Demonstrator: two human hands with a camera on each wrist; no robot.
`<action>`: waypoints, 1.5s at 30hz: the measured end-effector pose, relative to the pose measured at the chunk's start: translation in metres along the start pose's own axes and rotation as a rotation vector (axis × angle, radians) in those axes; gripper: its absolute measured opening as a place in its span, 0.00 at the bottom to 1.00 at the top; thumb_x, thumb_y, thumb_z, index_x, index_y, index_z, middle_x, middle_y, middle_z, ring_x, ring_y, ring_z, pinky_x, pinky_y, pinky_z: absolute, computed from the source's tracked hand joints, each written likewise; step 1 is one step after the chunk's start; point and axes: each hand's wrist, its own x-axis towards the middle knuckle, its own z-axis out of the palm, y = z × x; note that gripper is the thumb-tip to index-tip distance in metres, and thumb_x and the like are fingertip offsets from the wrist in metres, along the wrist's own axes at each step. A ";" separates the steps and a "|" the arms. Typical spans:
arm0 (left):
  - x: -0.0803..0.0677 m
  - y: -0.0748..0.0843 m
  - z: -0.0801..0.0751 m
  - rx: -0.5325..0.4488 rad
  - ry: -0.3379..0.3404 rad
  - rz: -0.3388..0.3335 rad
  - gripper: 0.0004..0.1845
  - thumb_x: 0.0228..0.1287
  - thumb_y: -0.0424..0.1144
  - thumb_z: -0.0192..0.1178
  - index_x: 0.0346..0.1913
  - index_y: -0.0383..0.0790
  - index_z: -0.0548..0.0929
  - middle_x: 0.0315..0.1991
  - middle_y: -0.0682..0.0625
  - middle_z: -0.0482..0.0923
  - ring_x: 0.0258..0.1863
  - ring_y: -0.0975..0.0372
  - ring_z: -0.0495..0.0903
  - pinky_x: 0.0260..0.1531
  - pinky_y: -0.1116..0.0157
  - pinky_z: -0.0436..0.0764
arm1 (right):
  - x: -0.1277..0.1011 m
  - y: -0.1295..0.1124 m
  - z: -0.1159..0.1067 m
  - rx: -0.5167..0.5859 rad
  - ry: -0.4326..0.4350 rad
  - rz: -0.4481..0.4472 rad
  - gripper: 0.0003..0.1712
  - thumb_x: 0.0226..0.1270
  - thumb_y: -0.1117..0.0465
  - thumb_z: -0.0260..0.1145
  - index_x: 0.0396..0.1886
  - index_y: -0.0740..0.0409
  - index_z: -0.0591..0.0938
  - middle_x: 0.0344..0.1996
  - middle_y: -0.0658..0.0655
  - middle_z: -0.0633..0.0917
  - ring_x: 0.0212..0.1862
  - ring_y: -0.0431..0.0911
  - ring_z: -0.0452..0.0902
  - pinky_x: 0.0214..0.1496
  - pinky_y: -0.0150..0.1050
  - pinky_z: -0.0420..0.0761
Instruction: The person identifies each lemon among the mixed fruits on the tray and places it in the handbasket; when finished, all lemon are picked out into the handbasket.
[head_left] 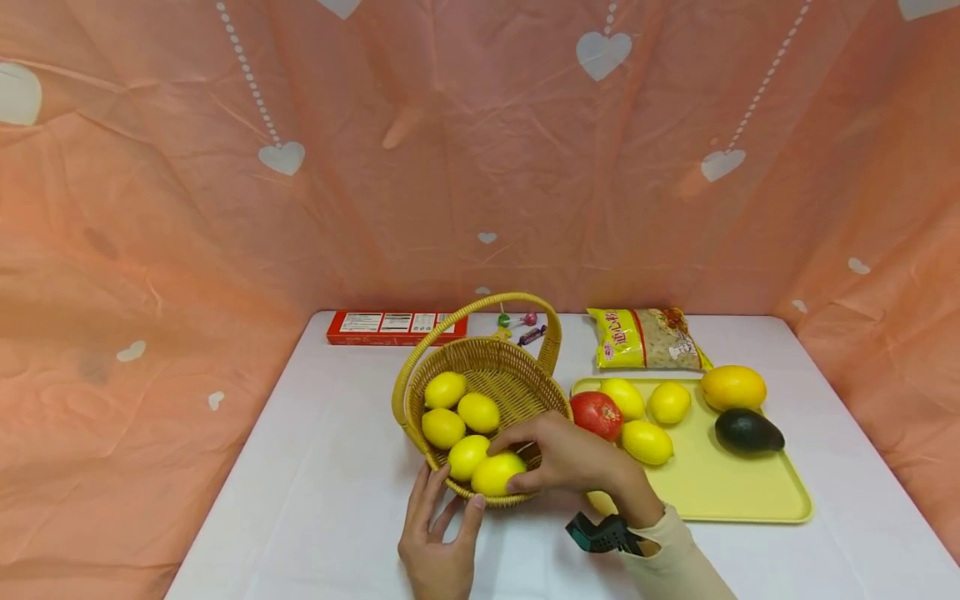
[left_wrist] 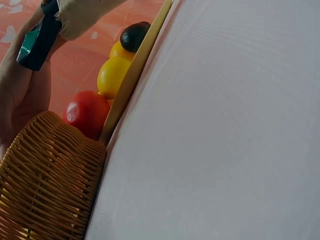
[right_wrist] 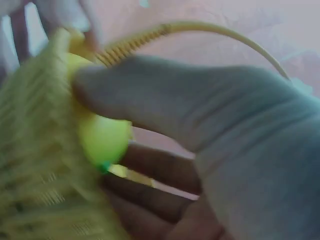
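The right hand [head_left: 570,457] reaches in from the right, fingers curled and pinching. The left hand [head_left: 438,537] lies flat near the table's front edge, fingers straight and pointing up.

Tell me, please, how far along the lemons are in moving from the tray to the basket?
Four lemons lie in the basket. The right hand grips a fifth lemon at its near rim, the left hand resting by the basket. Three lemons remain on the tray.

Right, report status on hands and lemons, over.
Right hand grips a yellow lemon inside the woven wicker basket. Left hand open, fingers steadying the basket's near wall. Four more lemons inside; nothing blocking.
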 end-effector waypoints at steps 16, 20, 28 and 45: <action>0.001 -0.004 0.000 0.015 0.001 -0.002 0.30 0.60 0.24 0.80 0.67 0.35 0.87 0.78 0.36 0.72 0.65 0.76 0.79 0.57 0.67 0.92 | -0.061 0.048 -0.061 0.269 0.314 0.040 0.23 0.73 0.64 0.78 0.66 0.59 0.88 0.62 0.64 0.90 0.62 0.50 0.89 0.66 0.40 0.91; 0.001 -0.005 -0.001 0.013 0.001 -0.003 0.31 0.59 0.24 0.80 0.67 0.34 0.87 0.78 0.37 0.72 0.65 0.77 0.80 0.57 0.67 0.92 | -0.093 0.073 -0.078 0.301 0.435 0.115 0.22 0.76 0.67 0.73 0.67 0.66 0.86 0.62 0.60 0.90 0.63 0.46 0.88 0.62 0.31 0.91; 0.001 -0.008 -0.002 0.022 0.008 -0.017 0.31 0.59 0.25 0.81 0.67 0.36 0.87 0.78 0.38 0.72 0.65 0.77 0.80 0.56 0.68 0.92 | -0.131 0.106 -0.086 0.191 0.637 0.288 0.24 0.79 0.63 0.72 0.69 0.70 0.83 0.61 0.50 0.90 0.62 0.36 0.85 0.61 0.18 0.83; 0.002 -0.008 0.000 0.020 0.002 -0.003 0.31 0.60 0.26 0.81 0.67 0.35 0.87 0.78 0.37 0.72 0.65 0.76 0.79 0.56 0.67 0.92 | -0.131 0.114 -0.091 -0.194 0.438 0.535 0.29 0.71 0.61 0.78 0.69 0.61 0.85 0.62 0.71 0.86 0.56 0.61 0.84 0.63 0.61 0.89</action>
